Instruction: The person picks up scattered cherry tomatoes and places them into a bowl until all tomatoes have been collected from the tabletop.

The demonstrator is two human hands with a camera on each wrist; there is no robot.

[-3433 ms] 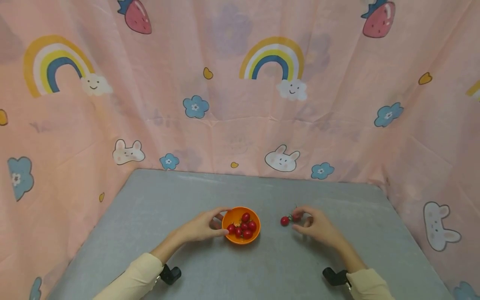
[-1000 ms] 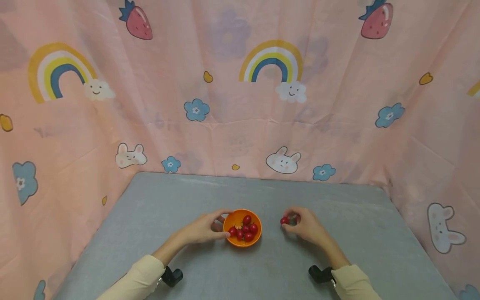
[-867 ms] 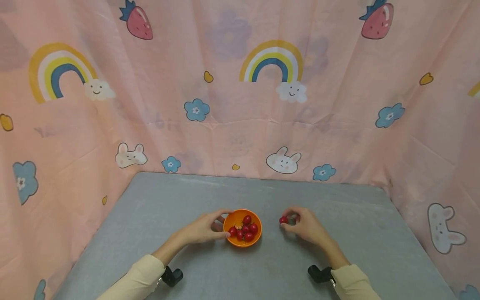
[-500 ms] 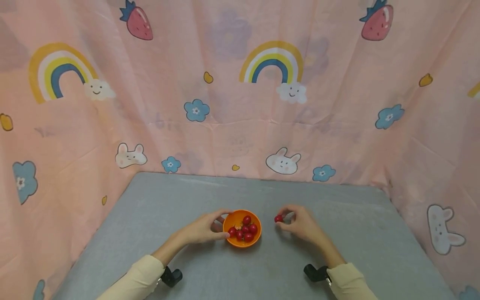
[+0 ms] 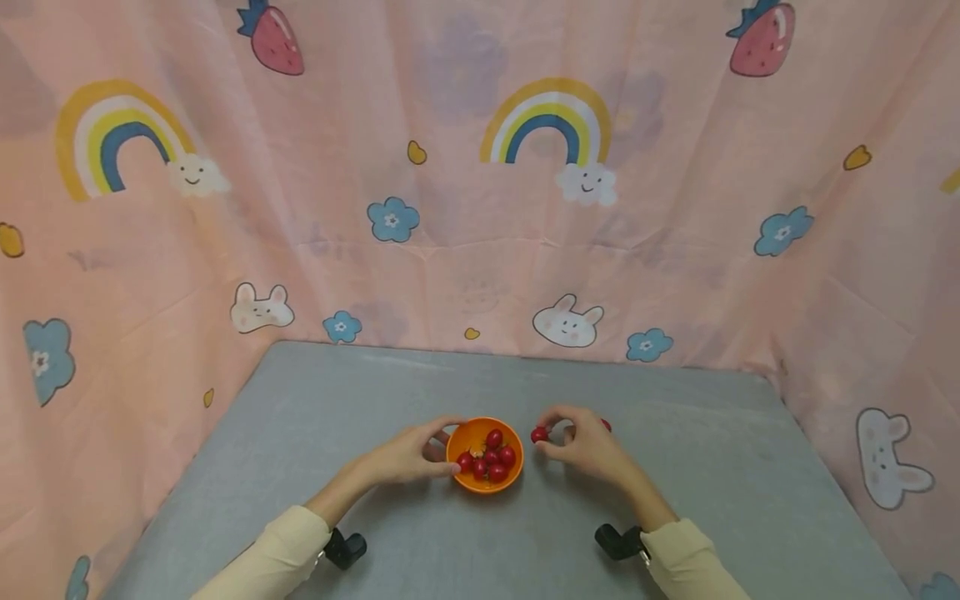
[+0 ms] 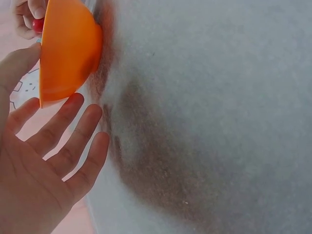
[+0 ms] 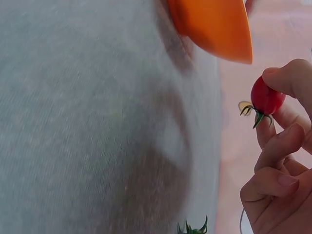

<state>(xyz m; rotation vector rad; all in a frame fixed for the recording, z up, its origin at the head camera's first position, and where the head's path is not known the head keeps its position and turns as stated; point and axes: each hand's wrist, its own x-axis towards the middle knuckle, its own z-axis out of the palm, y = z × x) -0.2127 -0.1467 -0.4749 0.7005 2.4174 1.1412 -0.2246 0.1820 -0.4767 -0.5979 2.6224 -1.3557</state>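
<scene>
An orange bowl with several red cherry tomatoes in it stands on the grey table. My left hand rests at its left side, thumb and index fingertips at the rim; in the left wrist view the fingers are spread and nearly straight. My right hand pinches a cherry tomato between thumb and fingertips, green stem hanging down, just right of the bowl. The other fingers of that hand curl inward. Another cherry tomato lies behind the right hand, mostly hidden.
A pink curtain printed with rainbows, flowers and bunnies hangs along the back and both sides of the table. Each wrist wears a black camera mount.
My right hand first reached over two cherry tomatoes on the table, then took one and carried it left toward the bowl. My left hand and the bowl stay nearly in place.
</scene>
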